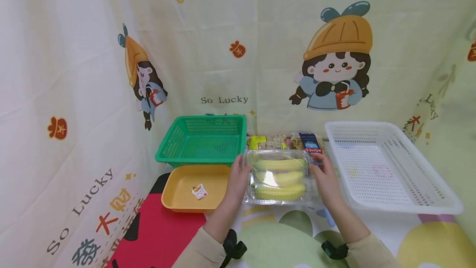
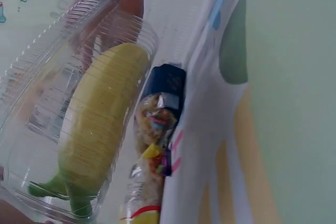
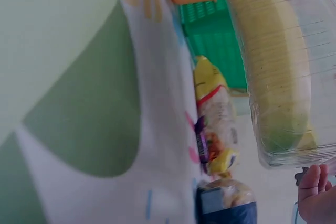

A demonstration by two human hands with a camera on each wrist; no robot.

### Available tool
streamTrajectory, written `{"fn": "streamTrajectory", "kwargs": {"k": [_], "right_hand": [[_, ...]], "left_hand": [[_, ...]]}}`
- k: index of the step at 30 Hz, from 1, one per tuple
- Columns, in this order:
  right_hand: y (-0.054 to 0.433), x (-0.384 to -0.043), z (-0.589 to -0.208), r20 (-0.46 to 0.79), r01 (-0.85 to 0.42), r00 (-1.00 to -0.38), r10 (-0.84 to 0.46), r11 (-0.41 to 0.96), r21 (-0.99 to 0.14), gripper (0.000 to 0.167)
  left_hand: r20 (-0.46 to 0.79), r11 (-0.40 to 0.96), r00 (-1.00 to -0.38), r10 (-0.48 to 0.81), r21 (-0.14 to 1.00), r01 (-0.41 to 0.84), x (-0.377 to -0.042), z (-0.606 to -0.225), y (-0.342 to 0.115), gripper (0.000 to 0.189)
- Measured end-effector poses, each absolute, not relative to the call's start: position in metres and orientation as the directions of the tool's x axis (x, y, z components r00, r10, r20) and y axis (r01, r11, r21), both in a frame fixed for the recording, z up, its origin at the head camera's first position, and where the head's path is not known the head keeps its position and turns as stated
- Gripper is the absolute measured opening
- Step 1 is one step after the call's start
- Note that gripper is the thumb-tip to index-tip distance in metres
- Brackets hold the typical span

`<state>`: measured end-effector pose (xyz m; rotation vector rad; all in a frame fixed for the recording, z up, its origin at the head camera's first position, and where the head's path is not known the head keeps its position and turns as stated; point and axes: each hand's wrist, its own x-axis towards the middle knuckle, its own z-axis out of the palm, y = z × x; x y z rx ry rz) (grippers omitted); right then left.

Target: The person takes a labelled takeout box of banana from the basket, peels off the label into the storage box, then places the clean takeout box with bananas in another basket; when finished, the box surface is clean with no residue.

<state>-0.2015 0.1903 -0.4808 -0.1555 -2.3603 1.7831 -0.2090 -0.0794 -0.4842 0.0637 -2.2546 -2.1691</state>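
Observation:
Between my two hands is a clear plastic clamshell box (image 1: pixel 312 197), held up above the table. Several yellow bananas (image 1: pixel 279 178) with greenish ends lie inside it. My left hand (image 1: pixel 236 180) grips the box's left side, thumb along the front edge. At the opposite side my right hand (image 1: pixel 326 179) holds it the same way. In the left wrist view, a banana (image 2: pixel 105 114) and its green stem show through the ribbed wall. Only the fingertips of my right hand (image 3: pixel 315 195) appear at the box's end in the right wrist view.
Food packets, one yellow (image 1: pixel 256 142) and one dark blue (image 1: pixel 310 142), lie behind the box. Left stand a green basket (image 1: pixel 201 161) and, nearer, an orange tray (image 1: pixel 174 189) with a small label (image 1: pixel 199 191). A white basket (image 1: pixel 401 208) stands right. A printed curtain (image 1: pixel 275 53) hangs behind.

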Motion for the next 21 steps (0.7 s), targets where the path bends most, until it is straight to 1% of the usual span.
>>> {"fn": "streamTrajectory", "kwargs": {"k": [3, 7, 12, 17, 21], "right_hand": [[0.185, -0.204, -0.47, 0.095, -0.045, -0.978, 0.186, 0.256, -0.966, 0.043], [0.178, -0.209, -0.46, 0.09, -0.043, -0.982, 0.166, 0.266, -0.963, 0.044], [0.167, -0.221, -0.452, 0.07, -0.033, -0.983, 0.167, 0.219, -0.975, 0.044], [0.155, -0.232, -0.445, 0.072, -0.032, -0.981, 0.181, 0.218, -0.975, 0.047], [0.146, -0.24, -0.441, 0.051, -0.015, -0.985, 0.165, 0.216, -0.976, 0.048]], "left_hand": [[0.026, 0.038, -0.996, -0.088, 0.999, 0.022, -0.213, -0.477, -0.083, 0.062], [0.074, 0.064, -0.987, -0.139, 0.996, 0.066, -0.221, -0.47, -0.092, 0.056], [0.066, 0.092, -0.982, -0.175, 0.994, 0.05, -0.227, -0.459, -0.103, 0.053], [0.058, 0.081, -0.981, -0.187, 0.996, 0.044, -0.235, -0.449, -0.115, 0.053], [0.064, 0.1, -0.98, -0.188, 0.994, 0.045, -0.242, -0.442, -0.128, 0.054]]}}
